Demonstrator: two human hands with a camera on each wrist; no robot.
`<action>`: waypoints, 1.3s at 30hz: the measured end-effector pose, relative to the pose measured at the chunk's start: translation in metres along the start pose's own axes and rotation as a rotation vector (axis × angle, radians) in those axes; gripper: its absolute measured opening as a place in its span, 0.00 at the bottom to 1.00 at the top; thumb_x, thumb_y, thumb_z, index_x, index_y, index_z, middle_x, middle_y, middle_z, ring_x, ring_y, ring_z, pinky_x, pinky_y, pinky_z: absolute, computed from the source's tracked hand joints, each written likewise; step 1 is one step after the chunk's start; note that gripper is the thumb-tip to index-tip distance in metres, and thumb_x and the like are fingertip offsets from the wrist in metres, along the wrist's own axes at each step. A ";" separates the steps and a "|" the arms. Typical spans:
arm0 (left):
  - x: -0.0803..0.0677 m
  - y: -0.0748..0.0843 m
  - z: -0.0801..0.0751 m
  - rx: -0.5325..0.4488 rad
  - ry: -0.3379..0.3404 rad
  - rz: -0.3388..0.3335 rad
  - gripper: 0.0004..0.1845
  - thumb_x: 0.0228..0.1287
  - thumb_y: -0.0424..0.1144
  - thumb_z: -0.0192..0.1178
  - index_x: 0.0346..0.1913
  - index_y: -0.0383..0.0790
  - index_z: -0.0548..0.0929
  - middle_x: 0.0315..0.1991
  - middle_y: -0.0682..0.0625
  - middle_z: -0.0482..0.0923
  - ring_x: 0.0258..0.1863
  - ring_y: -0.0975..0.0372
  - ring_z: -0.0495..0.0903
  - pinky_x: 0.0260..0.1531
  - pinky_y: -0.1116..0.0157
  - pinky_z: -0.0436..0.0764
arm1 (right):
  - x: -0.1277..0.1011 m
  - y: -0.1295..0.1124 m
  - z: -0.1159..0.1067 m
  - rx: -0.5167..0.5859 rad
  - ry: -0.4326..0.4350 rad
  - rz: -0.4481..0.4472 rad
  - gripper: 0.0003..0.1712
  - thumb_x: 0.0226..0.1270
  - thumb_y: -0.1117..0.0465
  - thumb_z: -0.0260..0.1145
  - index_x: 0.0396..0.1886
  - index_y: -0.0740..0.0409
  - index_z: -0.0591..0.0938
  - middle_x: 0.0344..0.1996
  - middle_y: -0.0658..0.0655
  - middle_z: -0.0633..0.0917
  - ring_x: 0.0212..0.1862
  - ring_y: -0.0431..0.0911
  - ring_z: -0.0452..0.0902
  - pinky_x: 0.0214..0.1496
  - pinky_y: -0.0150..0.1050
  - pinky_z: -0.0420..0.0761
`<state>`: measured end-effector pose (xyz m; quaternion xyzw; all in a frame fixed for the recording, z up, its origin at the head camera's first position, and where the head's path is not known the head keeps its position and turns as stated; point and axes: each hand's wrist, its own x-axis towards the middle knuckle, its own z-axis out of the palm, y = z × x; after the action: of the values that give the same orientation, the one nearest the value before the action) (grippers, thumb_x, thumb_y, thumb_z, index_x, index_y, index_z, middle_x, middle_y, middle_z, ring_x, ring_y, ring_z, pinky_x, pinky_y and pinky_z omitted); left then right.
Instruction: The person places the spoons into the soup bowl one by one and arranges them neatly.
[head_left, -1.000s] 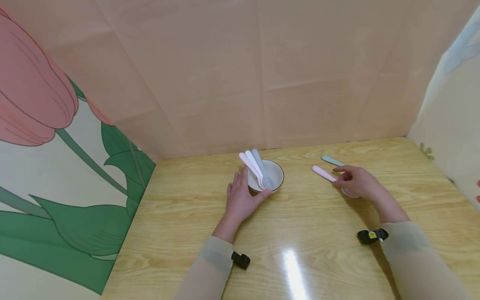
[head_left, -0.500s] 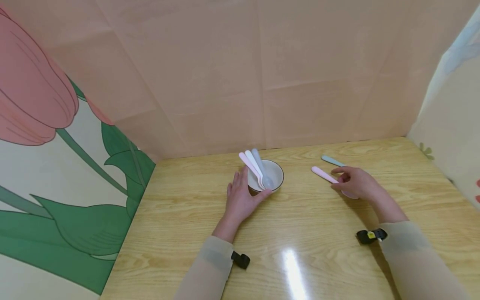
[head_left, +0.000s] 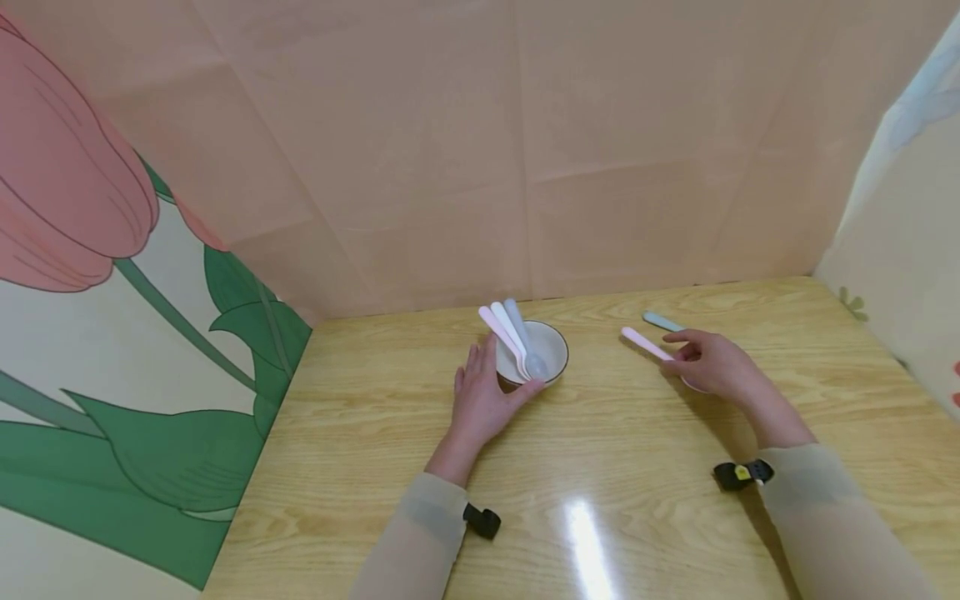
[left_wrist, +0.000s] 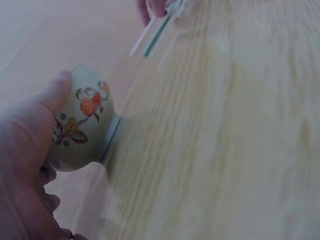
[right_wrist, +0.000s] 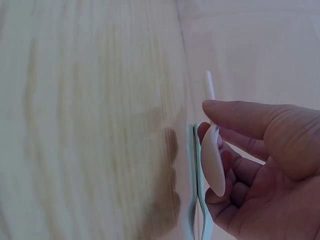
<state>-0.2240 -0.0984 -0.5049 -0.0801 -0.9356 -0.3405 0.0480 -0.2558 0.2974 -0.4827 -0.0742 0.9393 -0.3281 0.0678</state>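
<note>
My left hand (head_left: 483,404) grips the near left side of a small white bowl (head_left: 553,350) with a dark rim, thumb and fingers spread around it. Fruit and leaves are painted on the outside of the bowl (left_wrist: 87,112) in the left wrist view. Inside lean a pink spoon (head_left: 497,325), a white spoon (head_left: 507,321) and a grey-blue spoon (head_left: 519,323), handles up over the far left rim. To the right, my right hand (head_left: 716,367) pinches another pink spoon (head_left: 641,341) near its neck. The spoon's bowl (right_wrist: 212,162) shows below the thumb in the right wrist view.
A green spoon (head_left: 662,320) lies on the wooden table (head_left: 592,433) just beyond the right hand, partly hidden by it. A pinkish sheet (head_left: 420,167) stands behind the table's far edge. Tulip-printed panel (head_left: 172,400) at the left, pale panel (head_left: 900,275) at the right.
The pink spoon in my right hand has shifted and tilted slightly, its handle end a little farther left. The left hand and bowl stay in place.
</note>
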 end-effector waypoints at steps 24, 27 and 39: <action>0.001 0.001 0.000 -0.005 0.007 0.007 0.65 0.64 0.77 0.69 0.91 0.46 0.51 0.89 0.44 0.55 0.88 0.43 0.48 0.81 0.32 0.50 | -0.005 -0.024 -0.004 0.189 0.088 -0.066 0.33 0.83 0.50 0.72 0.77 0.61 0.78 0.51 0.63 0.87 0.42 0.48 0.79 0.36 0.38 0.80; 0.001 0.001 0.000 -0.007 0.006 0.005 0.65 0.64 0.77 0.69 0.91 0.46 0.50 0.89 0.44 0.55 0.88 0.43 0.48 0.81 0.32 0.49 | -0.004 -0.027 -0.002 0.196 0.119 -0.075 0.33 0.83 0.50 0.71 0.76 0.63 0.78 0.51 0.63 0.87 0.44 0.49 0.81 0.38 0.38 0.80; 0.001 0.000 0.001 0.000 0.002 -0.004 0.65 0.64 0.78 0.67 0.91 0.47 0.50 0.89 0.45 0.55 0.89 0.44 0.48 0.81 0.32 0.49 | 0.004 -0.046 0.006 0.253 0.173 -0.089 0.34 0.82 0.50 0.72 0.77 0.63 0.78 0.51 0.64 0.86 0.44 0.48 0.81 0.36 0.36 0.83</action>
<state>-0.2255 -0.0977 -0.5060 -0.0780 -0.9356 -0.3409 0.0483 -0.2544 0.2580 -0.4588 -0.0781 0.8885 -0.4519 -0.0191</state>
